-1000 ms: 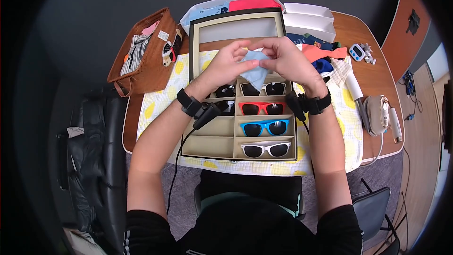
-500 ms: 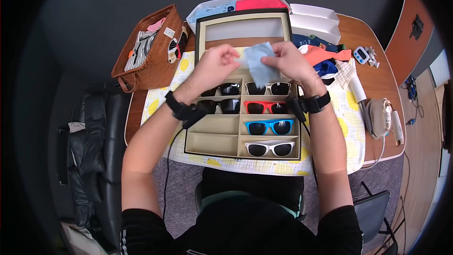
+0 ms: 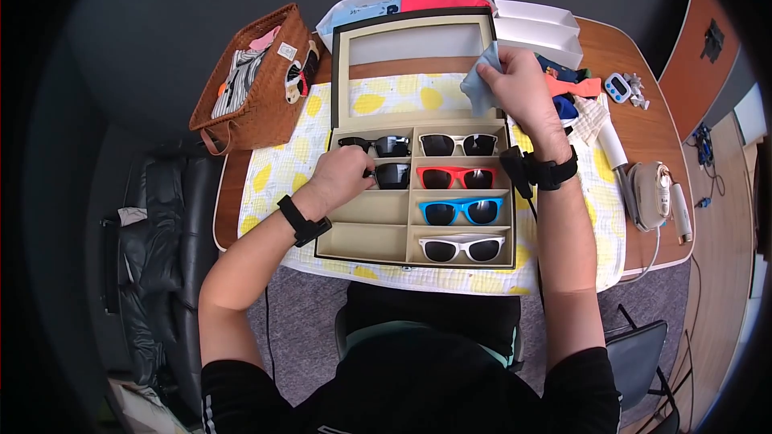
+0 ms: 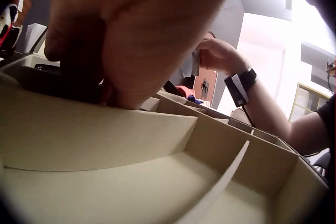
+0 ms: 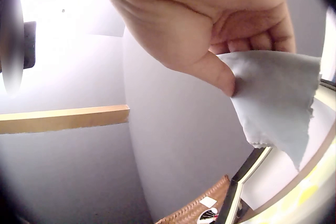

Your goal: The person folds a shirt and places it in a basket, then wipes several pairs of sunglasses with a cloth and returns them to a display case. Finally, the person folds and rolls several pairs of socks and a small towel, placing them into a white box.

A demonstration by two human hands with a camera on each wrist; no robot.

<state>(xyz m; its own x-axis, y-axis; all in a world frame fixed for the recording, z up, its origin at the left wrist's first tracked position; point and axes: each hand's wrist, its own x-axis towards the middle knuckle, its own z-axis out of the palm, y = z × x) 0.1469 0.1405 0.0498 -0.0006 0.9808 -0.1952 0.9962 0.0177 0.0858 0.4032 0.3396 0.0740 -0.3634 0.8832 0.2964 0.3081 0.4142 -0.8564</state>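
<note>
My right hand (image 3: 523,84) pinches a light blue cloth (image 5: 278,92) between thumb and fingers, held up in front of the raised glass lid. The left hand (image 3: 342,177) reaches into the second compartment of the left column and grips the left part of black sunglasses (image 3: 392,176), its fingertips partly hidden. Another black pair (image 3: 392,145) lies in the compartment behind. Down the right column of the display case (image 3: 406,265) sit cream-framed sunglasses (image 3: 458,145), red ones (image 3: 456,178), blue ones (image 3: 460,211) and white ones (image 3: 462,249).
A brown woven basket (image 3: 269,112) with clothes stands at the left. White boxes (image 3: 539,28) line the back. Right of the case are an orange cloth (image 3: 583,87), a small timer (image 3: 618,87) and a beige corded device (image 3: 650,193). A lemon-print cloth (image 3: 277,169) lies under the case.
My left hand has let go of the blue cloth and come down to the black sunglasses in the second row. The right hand has carried the cloth up and to the right.
</note>
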